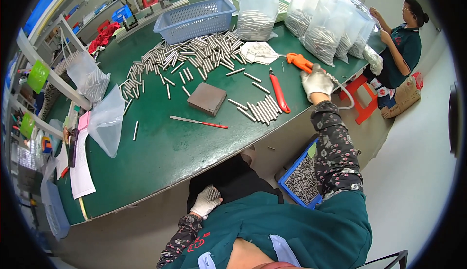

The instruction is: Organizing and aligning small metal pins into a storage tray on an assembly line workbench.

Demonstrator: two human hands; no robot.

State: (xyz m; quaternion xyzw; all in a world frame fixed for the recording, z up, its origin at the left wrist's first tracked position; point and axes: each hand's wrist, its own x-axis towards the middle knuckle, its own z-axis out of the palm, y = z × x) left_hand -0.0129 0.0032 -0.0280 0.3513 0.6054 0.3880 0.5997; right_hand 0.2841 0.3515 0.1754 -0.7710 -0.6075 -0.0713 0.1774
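Observation:
My gloved right hand (317, 82) is closed at the handle end of an orange air blow gun (298, 62) by the table's right edge. A pale hose (349, 98) loops from it, and its thin nozzle points left toward a white cloth pad (260, 53). Low over my lap, my gloved left hand (206, 202) is closed on what looks like a small bunch of metal rods. Left of the right hand lie red-handled pliers (278, 92), and beside them a row of short metal rods (264, 110). A brown-grey block (207, 98) and a red-handled file (198, 122) lie nearer the middle.
A large heap of rods (194, 52) lies before a blue basket (195, 21). Rod-filled plastic bags (323, 35) stand at the back right. Below the table is a blue bin (292, 169) of small metal parts. A co-worker (406, 45) sits beyond, near a red stool (362, 101).

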